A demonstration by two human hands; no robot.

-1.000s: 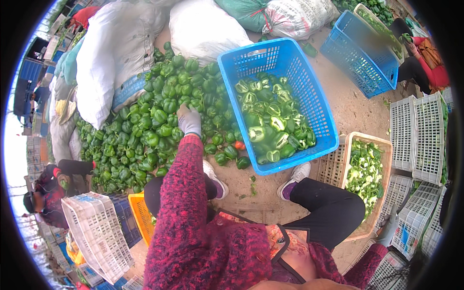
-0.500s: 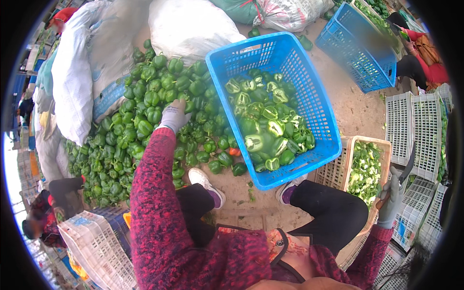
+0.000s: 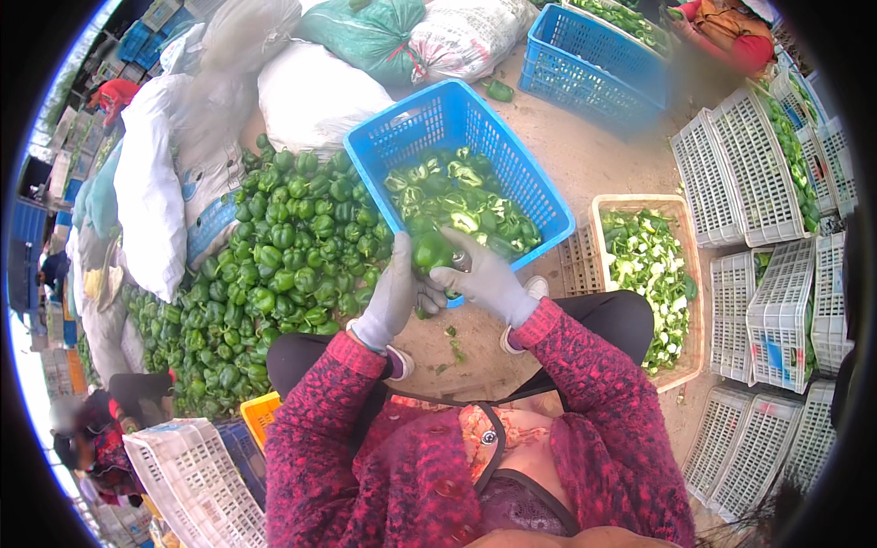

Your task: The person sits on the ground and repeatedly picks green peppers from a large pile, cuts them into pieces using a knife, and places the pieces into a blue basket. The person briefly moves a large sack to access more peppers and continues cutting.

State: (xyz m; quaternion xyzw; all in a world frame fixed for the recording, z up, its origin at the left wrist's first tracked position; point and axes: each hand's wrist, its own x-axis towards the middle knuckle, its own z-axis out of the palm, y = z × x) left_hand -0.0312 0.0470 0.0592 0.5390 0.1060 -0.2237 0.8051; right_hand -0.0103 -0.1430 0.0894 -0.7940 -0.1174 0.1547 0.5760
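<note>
In my gloved left hand is a whole green bell pepper, up near the front rim of the blue crate. My gloved right hand meets it from the other side, its fingers closed round a knife. Only a small metallic bit of the knife shows; the hand hides the rest. Behind both hands, cut green pepper pieces lie inside the tilted blue crate. To the left spreads a big heap of whole green bell peppers.
At right stands a tan crate of chopped pepper bits, with stacked white crates beyond. Sacks line the back. Another blue crate and a person are at the far right. A white crate stands near left.
My left hand has come back from the heap with a bell pepper. My right hand has swung in from the far right with the knife, and the two now meet before the blue crate.
</note>
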